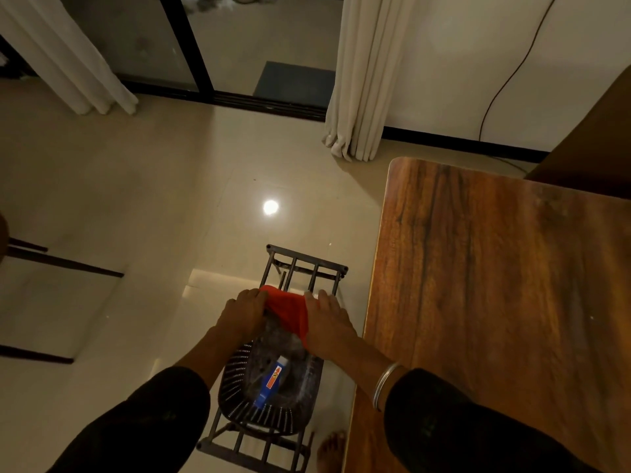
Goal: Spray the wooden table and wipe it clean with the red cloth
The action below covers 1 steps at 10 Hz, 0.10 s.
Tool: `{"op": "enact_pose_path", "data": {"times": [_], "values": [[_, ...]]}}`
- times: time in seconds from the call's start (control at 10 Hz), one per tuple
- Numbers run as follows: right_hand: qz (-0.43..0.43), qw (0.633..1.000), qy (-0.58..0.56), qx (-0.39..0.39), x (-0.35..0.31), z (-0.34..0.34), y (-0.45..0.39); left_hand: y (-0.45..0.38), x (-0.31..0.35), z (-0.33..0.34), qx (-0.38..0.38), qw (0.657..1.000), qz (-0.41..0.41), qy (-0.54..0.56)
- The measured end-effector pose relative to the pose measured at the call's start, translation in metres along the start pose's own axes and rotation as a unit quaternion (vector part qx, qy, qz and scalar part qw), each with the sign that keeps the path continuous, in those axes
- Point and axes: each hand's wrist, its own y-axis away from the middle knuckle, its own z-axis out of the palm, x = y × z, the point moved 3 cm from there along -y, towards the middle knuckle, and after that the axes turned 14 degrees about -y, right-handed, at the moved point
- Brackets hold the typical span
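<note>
The red cloth (288, 310) is stretched between my two hands over the far end of a black plastic basket (239, 397). My left hand (244, 314) grips its left edge and my right hand (326, 317) grips its right edge. A blue spray bottle (271, 382) lies on its side inside the basket, on a grey rag. The wooden table (495, 302) fills the right side of the view, bare, with faint dusty marks on its top.
The basket rests on a low black metal rack (307, 268) on the shiny tiled floor, just left of the table edge. My bare foot (329, 448) is beside it. Curtains (362, 80) and a glass sliding door stand at the back. Dark chair legs (61, 264) are at left.
</note>
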Motion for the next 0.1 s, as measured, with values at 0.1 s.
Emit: {"op": "enact_pose_path", "data": {"times": [0.1], "values": [[-0.013, 0.999, 0.022, 0.024, -0.0123, -0.0088, 0.0009, 0.0043, 0.0056, -0.0142, 0.043, 0.999, 0.006, -0.028]]}}
